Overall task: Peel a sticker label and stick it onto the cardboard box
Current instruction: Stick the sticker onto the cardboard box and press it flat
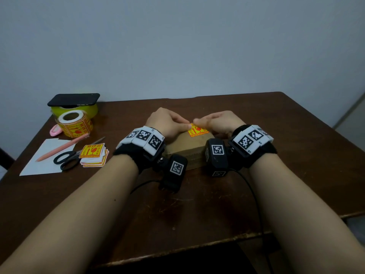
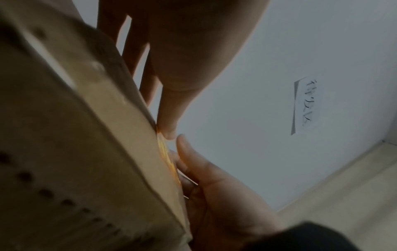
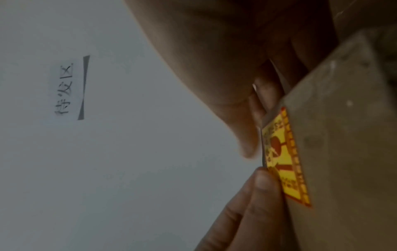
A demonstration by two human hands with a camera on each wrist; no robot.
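Observation:
A flat cardboard box [image 1: 187, 147] lies in the middle of the brown table [image 1: 197, 204]. A yellow and red sticker [image 1: 197, 131] sits on its top near the far edge. In the right wrist view the sticker [image 3: 283, 158] lies along the box [image 3: 343, 152] with its far edge slightly lifted. My left hand [image 1: 186, 126] pinches the sticker's left corner, and its fingertips [image 3: 263, 181] touch the printed face. My right hand [image 1: 199, 123] curls over the sticker's right end, its fingers behind the lifted edge and its thumb just off it. The left wrist view shows only the sticker's edge [image 2: 164, 151].
At the table's left stand a roll of the same stickers [image 1: 74, 123], a yellow tape roll [image 1: 92, 110] with a black phone [image 1: 74, 99] on it, scissors [image 1: 69, 157], a pink pen [image 1: 61, 148], a stack of cut stickers [image 1: 93, 153] and white paper [image 1: 45, 161].

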